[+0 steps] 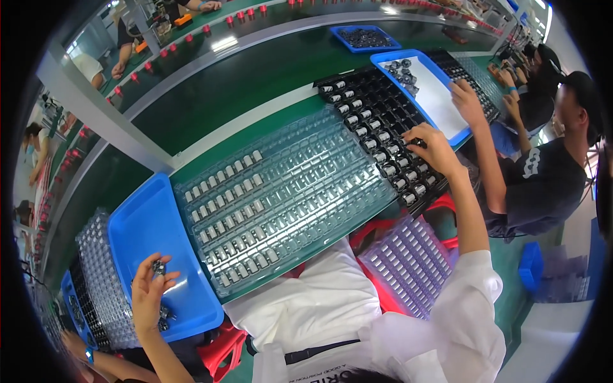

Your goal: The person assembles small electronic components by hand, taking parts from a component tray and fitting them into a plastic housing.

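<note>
Over the blue tray (137, 220) at the left, my left hand (148, 297) has its fingers curled round a small dark metal part (158, 268). Loose metal parts (166, 316) lie in that tray by my wrist. My right hand (435, 148) reaches to the black compartment tray (383, 102), fingertips pinched at one of its cells. What they grip there is hidden. Small silver cylinders (364, 131) fill the cells on that tray's left and near side. Between my hands lies a clear plastic blister tray (313, 172) with short rows of silver cylinders (239, 239) in its left part.
A co-worker's hand (469, 102) hangs over a white-bottomed blue tray (440, 96) close to my right hand. Another blue tray of parts (365, 39) stands farther back. Beside my lap, a filled clear tray (408, 265) rests on a red stool (389, 297). A grey post (105, 105) rises at left.
</note>
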Demonstrator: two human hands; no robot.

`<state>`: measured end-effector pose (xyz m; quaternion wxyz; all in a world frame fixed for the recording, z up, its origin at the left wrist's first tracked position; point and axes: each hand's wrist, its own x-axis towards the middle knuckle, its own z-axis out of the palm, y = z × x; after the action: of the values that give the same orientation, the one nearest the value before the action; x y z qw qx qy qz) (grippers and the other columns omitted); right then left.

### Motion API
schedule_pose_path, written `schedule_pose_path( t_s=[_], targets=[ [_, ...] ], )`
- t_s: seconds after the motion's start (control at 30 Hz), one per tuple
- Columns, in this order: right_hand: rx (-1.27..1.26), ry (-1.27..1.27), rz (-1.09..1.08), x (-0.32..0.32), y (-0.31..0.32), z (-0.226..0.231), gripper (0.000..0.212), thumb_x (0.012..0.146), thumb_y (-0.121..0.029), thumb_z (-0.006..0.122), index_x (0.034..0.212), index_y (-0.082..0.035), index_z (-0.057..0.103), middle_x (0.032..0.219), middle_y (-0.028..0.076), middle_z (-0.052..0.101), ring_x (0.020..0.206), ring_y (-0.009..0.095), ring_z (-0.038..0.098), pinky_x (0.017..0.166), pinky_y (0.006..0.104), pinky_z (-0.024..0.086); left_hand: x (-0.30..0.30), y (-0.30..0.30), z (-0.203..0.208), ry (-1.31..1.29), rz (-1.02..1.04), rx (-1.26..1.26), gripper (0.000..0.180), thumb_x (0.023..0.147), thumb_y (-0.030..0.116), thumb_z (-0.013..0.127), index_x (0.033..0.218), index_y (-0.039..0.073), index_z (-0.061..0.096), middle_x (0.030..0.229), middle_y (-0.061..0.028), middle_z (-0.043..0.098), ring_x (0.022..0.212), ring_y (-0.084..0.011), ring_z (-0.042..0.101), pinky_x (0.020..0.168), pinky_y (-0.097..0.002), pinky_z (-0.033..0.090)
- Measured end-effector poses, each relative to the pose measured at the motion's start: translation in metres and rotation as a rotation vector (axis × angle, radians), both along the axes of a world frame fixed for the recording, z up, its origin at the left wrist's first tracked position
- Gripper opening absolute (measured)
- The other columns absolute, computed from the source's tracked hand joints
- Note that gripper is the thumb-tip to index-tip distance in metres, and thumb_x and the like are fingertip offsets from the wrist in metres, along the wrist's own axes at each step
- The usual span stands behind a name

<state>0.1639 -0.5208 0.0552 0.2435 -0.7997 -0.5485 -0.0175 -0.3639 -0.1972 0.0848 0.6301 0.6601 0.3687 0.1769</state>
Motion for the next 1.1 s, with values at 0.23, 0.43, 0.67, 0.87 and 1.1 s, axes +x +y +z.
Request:
schedule_pose_path(
  t_s=[0.23, 0.43, 0.67, 0.87, 1.1],
  targets=[
    [-0.118, -0.250, 0.029, -0.008, 0.004, 0.005, 0.029, 0.074, 0.008, 0.061, 0.101, 0.000, 0.064, 0.121, 0.016, 0.055, 0.113, 0.034, 0.053, 0.094, 0.0382, 0.044, 0.030, -0.028, 0.008, -0.016, -0.008, 0.096, 0.038, 0.073, -0.005, 0.068, 0.109, 0.000, 0.055, 0.115, -0.0139, 0.059, 0.089, -0.0127, 0.060, 0.076, -0.0236, 0.051],
    [0.240, 0.196, 0.214, -0.160, 0.064, 0.005, 0.031, 0.080, 0.005, 0.058, 0.109, -0.004, 0.066, 0.108, 0.014, 0.061, 0.099, 0.028, 0.061, 0.082, 0.0359, 0.049, 0.051, -0.065, -0.016, -0.236, -0.029, -0.031, 0.024, 0.073, -0.010, 0.069, 0.090, 0.002, 0.059, 0.115, -0.0130, 0.056, 0.103, -0.0182, 0.059, 0.088, -0.0293, 0.048],
    [0.166, 0.124, 0.213, -0.263, 0.129, -0.022, 0.040, 0.076, -0.005, 0.070, 0.116, -0.004, 0.063, 0.102, 0.010, 0.056, 0.091, 0.025, 0.053, 0.077, 0.0367, 0.044, 0.103, -0.100, -0.049, -0.372, 0.092, -0.021, 0.024, 0.087, -0.009, 0.055, 0.110, -0.006, 0.058, 0.125, -0.0156, 0.053, 0.108, -0.0251, 0.061, 0.093, -0.0318, 0.050],
    [0.274, 0.127, 0.194, -0.262, 0.141, -0.034, 0.029, 0.073, -0.004, 0.072, 0.101, -0.003, 0.067, 0.099, 0.007, 0.059, 0.086, 0.024, 0.054, 0.075, 0.0361, 0.044, 0.113, -0.105, -0.061, -0.375, 0.148, 0.120, 0.021, 0.089, -0.008, 0.053, 0.109, -0.007, 0.058, 0.124, -0.0140, 0.051, 0.105, -0.0218, 0.062, 0.093, -0.0310, 0.050],
    [0.335, 0.224, 0.210, -0.268, 0.148, -0.035, 0.021, 0.074, 0.004, 0.070, 0.095, -0.002, 0.067, 0.096, 0.010, 0.066, 0.087, 0.023, 0.061, 0.074, 0.0336, 0.050, 0.113, -0.105, -0.059, -0.398, 0.139, 0.086, 0.020, 0.088, -0.008, 0.056, 0.107, -0.007, 0.060, 0.125, -0.0138, 0.051, 0.106, -0.0197, 0.060, 0.092, -0.0288, 0.051]
  ],
)
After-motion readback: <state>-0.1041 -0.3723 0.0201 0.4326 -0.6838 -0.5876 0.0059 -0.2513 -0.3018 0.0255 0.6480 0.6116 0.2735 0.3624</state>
